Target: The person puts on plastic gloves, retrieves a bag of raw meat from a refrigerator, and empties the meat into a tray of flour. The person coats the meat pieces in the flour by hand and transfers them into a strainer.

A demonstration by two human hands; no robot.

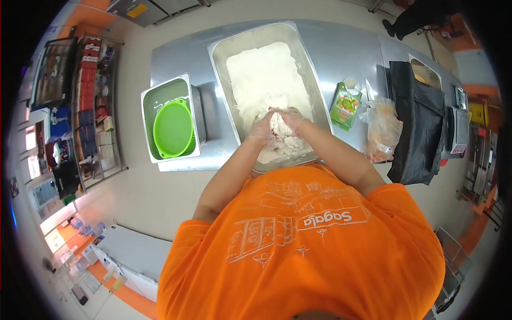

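Observation:
A large metal tray [217, 58] full of white flour [261, 69] lies in front of me. At its near end, my left hand [262, 128] and my right hand [292, 119] come together, both in thin clear gloves. Between them they grip a lumpy flour-coated piece [279, 127], its kind hidden under the coating. More flour-coated lumps [287, 148] lie just below my hands against the near wall of the tray. The fingertips are partly hidden by flour and by the hands themselves.
To the left, a smaller metal pan [151, 152] with liquid holds a green plastic basket [174, 129]. Right of the tray lie a green printed packet [345, 106], a knife [370, 89], a clear plastic bag [385, 130] and a black bag [418, 117]. Someone's dark-clothed leg [418, 18] shows beyond the table.

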